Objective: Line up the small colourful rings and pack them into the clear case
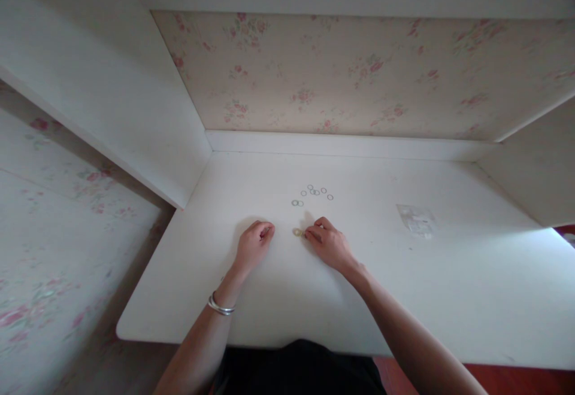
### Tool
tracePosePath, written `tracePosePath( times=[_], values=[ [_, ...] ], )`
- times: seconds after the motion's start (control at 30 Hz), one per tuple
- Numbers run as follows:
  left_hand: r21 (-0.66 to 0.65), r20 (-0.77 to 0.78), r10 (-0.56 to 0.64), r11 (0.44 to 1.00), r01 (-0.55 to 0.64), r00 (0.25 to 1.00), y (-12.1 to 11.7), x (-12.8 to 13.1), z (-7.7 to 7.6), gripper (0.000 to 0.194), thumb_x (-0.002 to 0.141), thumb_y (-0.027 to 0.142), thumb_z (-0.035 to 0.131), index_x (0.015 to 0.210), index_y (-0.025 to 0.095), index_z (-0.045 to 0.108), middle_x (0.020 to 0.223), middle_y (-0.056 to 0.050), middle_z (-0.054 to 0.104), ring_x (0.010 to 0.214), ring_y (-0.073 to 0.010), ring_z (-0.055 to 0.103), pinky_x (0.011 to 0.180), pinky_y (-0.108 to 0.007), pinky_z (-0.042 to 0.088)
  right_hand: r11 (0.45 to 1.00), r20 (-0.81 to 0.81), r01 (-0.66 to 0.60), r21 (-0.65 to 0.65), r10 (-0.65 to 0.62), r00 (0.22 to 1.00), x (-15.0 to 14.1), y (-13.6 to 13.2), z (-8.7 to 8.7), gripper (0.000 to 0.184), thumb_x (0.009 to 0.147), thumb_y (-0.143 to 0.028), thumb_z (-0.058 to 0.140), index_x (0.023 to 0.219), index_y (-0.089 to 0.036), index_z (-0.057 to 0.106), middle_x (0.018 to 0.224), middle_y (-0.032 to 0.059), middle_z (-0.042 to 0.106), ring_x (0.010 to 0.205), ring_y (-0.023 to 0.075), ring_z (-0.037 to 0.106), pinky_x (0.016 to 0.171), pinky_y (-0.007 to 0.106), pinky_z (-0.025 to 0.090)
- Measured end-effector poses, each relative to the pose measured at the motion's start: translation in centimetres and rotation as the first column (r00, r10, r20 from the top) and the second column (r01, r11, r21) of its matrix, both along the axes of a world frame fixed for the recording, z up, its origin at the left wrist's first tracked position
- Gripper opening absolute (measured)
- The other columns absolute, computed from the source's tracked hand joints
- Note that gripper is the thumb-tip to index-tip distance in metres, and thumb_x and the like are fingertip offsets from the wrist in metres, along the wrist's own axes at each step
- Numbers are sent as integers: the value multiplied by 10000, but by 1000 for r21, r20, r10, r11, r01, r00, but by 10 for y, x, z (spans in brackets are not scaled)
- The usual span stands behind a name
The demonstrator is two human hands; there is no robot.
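My right hand (330,245) is closed in a pinch at the end of a small gold-coloured ringed piece (297,233), perhaps a key ring with a short chain. The piece lies at or just above the white tabletop, pointing left from my fingertips. My left hand (255,242) is closed a short way to the left of it, thumb and forefinger pressed together; whether anything is between them is hidden. Beyond both hands, several thin metal rings (330,197) lie loosely grouped on the table, a few of them overlapping.
A clear plastic packet (417,221) lies flat on the white table (314,305) to the right. White panels (534,155) rise at both sides, and a low white ledge (341,145) runs along the back below floral wallpaper. A silver bangle (220,305) circles my left wrist.
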State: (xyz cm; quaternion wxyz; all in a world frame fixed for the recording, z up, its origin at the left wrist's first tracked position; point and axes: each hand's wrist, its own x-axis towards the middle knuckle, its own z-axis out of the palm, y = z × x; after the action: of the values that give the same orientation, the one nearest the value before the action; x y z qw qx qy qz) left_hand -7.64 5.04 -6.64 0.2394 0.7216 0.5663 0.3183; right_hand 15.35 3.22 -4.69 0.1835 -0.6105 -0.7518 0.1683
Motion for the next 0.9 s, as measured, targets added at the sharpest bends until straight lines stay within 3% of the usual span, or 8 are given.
tracePosePath(
  times=[0.3,0.6,0.9],
  values=[
    [-13,13,-11,1000,11,1000,1,-1,-3,194,884,297,475,895,187,635,787,-4,604,671,-106,539,645,-224,415,999,-32,34,-2,-35,999,0,2,-5,281,911,-364,423,873,-262,682,958,17,566,643,84,540,608,225,390],
    [-8,-3,-5,1000,5,1000,1,0,-2,192,883,298,475,879,188,633,757,4,588,653,-103,526,636,-222,404,990,-225,120,72,-101,969,12,1,-17,290,906,-371,431,896,-228,683,885,49,599,682,119,560,621,237,442],
    [4,-19,-11,1000,11,1000,0,0,0,198,886,294,464,879,187,631,743,4,581,650,-106,521,634,-224,398,996,-199,71,55,-59,978,18,-24,-14,299,907,-381,430,870,-226,684,853,41,603,601,100,532,582,226,430]
  ],
)
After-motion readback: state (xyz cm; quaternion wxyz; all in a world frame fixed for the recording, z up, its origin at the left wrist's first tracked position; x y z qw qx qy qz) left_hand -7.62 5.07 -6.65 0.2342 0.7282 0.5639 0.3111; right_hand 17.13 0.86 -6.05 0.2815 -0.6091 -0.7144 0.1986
